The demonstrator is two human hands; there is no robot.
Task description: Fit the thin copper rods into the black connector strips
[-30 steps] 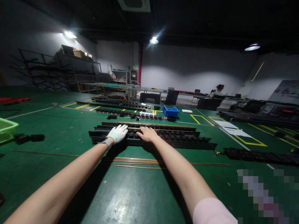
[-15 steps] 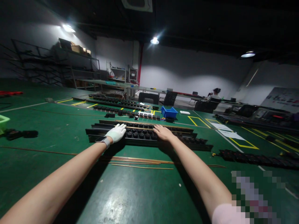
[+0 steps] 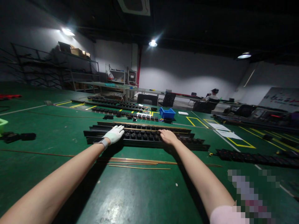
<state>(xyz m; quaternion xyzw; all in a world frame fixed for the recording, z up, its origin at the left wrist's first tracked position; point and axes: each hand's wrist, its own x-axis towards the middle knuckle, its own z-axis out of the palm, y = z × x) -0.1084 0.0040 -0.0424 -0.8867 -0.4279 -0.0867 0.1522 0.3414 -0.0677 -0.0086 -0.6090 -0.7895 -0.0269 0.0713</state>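
My left hand, in a pale glove with a watch at the wrist, lies flat on the left part of a set of long black rails, fingers stretched out. Rows of small round black parts fill the channels between the rails. A thin brass-coloured rod runs lengthwise along them. Farther right, my bare right hand rests over the rails, its fingers extended and fingertips near the rod. Its thumb and the undersides of its fingers are hidden.
Several loose brass-coloured rods lie on the green table nearer me. Beyond the rails stand a blue bin and rows of black parts. Another black strip lies at the right. A person sits in the background.
My right hand has slid a little to the right along the rails, and its fingers are less spread. The left hand stays in place on them. The camera view has shifted slightly.
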